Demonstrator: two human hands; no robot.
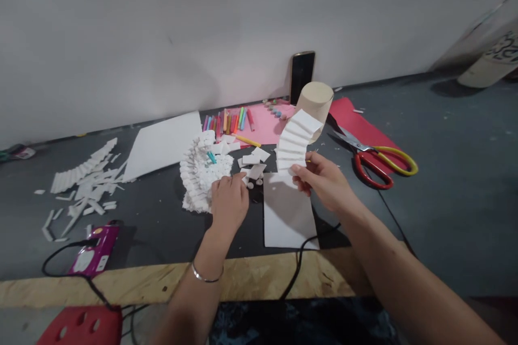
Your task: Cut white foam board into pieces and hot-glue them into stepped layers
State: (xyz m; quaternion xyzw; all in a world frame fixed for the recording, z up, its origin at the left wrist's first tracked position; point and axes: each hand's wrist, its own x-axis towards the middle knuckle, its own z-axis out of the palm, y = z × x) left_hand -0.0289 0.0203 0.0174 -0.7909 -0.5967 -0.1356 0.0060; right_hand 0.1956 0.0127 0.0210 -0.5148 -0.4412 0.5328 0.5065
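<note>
Between the thumb and fingers of my right hand [319,178] is the lower end of a pleated white paper strip [292,143], which curves upward like a fan. Beneath it lies a white sheet [287,218]. My left hand [230,199] rests palm down, fingers loosely bent, at the right edge of a white craft piece [196,178] with ruffled paper and a small teal item [211,157] on it. Its fingertips are partly hidden. Small white paper pieces [254,164] lie just beyond those fingers.
Several coloured pens [230,121] lie on pink paper [267,124]. A phone [301,75] leans on the wall behind a beige cup [313,102]. Large scissors [368,153] sit at right. Paper scraps [87,188], a purple box [95,250] and a black cable [299,264] are also there.
</note>
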